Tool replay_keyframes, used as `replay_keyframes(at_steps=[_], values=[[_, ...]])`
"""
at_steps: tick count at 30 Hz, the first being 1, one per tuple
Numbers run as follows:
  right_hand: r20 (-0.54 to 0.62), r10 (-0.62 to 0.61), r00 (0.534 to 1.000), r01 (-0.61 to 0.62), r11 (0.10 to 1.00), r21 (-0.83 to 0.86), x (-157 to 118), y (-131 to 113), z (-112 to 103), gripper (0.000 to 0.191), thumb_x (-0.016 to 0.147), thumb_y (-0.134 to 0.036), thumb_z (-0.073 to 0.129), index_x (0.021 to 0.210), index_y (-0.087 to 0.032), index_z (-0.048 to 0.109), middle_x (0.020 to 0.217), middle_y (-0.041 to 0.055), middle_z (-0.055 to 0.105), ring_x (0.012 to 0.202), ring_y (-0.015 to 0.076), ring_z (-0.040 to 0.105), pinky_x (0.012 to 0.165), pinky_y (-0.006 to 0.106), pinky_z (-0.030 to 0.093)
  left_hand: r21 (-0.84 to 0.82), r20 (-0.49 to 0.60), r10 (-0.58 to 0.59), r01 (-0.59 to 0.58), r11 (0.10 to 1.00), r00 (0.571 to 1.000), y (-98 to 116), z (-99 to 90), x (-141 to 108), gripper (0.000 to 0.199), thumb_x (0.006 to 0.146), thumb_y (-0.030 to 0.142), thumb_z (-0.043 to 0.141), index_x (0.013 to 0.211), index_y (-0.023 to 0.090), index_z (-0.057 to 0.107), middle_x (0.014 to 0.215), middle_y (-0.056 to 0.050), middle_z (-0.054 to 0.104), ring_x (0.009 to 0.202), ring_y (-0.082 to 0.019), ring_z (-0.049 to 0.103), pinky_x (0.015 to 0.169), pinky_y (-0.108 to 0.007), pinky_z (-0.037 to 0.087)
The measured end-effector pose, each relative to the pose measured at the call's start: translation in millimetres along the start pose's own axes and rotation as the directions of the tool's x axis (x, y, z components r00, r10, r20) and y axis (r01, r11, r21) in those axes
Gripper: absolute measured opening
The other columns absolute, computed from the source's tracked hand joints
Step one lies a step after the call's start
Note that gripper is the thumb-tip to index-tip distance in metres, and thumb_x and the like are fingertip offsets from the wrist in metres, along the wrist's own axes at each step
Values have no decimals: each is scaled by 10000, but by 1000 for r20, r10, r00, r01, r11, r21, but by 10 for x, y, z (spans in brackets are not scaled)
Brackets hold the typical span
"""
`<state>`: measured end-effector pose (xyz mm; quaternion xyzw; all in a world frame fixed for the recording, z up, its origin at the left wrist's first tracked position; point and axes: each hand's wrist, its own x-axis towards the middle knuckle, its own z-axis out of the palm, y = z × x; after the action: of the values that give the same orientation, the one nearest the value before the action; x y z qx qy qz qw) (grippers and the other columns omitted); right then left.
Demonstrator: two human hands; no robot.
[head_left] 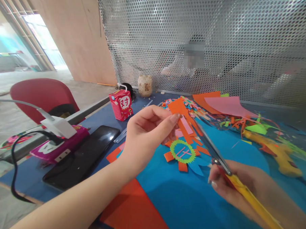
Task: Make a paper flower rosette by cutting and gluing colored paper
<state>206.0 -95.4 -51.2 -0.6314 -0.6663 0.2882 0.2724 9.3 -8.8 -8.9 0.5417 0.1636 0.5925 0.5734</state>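
Between thumb and fingers, my left hand (148, 134) pinches an orange piece of paper (180, 107) above the table. My right hand (241, 186) grips a pair of scissors (250, 199) with yellow handles, their blades pointing up and left toward the orange paper. Whether the blades touch the paper, I cannot tell. Below the hands, a paper flower (182, 152) with a green zigzag ring, a blue centre and orange petals lies on a large sheet of blue paper (174, 200). Pink strips cross its centre.
At left are a black phone (81, 157), a purple power strip (60, 144) and a red drink carton (121, 104). A yellow glue gun (275, 152) lies at right among paper scraps. Behind stand a jar (144, 85) and a perforated metal panel (156, 30).
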Motion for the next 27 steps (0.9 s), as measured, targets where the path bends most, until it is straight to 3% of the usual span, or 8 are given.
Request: replay_keyframes(at_steps=[6, 11, 17, 23, 27], values=[[80, 39, 996, -35, 998, -58, -22, -24, -27, 259, 733, -471, 535, 682, -219, 558, 561, -3, 600, 505, 176, 589, 418, 220, 477, 31, -26, 7, -6, 1000, 1000, 1, 15, 17, 133, 742, 176, 632, 614, 168, 595, 471, 52, 536, 401, -40, 449, 394, -162, 376], [79, 71, 994, -72, 997, 7, 1, -35, -2, 264, 716, -476, 546, 671, -216, 556, 570, 0, 598, 514, 178, 585, 431, 224, 475, 46, -20, 27, -26, 999, 999, -5, 7, 21, 132, 739, 184, 638, 617, 173, 590, 455, 57, 516, 405, -46, 455, 402, -169, 385], [-89, 162, 983, -157, 985, 67, -28, -190, 61, 279, 657, -488, 548, 599, -215, 546, 477, -33, 495, 431, 130, 466, 386, 215, 383, 53, -15, 28, -27, 998, 999, -9, -8, 18, 132, 744, 187, 640, 626, 167, 584, 458, 56, 511, 417, -46, 467, 408, -167, 392], [-170, 220, 960, -206, 974, 97, -53, -287, 100, 251, 617, -458, 548, 574, -210, 540, 455, -55, 445, 343, 70, 292, 299, 198, 254, 49, -7, 29, -29, 998, 1000, -19, -10, 18, 121, 747, 180, 638, 639, 166, 585, 466, 54, 520, 424, -45, 465, 412, -166, 387], [-198, 180, 963, -161, 981, 111, -44, -180, 161, 292, 628, -494, 553, 573, -210, 512, 459, -55, 400, 404, 99, 354, 362, 216, 289, 58, -18, 13, -12, 998, 1000, -17, -15, 13, 133, 744, 195, 643, 631, 167, 579, 469, 51, 527, 418, -45, 454, 402, -164, 378]])
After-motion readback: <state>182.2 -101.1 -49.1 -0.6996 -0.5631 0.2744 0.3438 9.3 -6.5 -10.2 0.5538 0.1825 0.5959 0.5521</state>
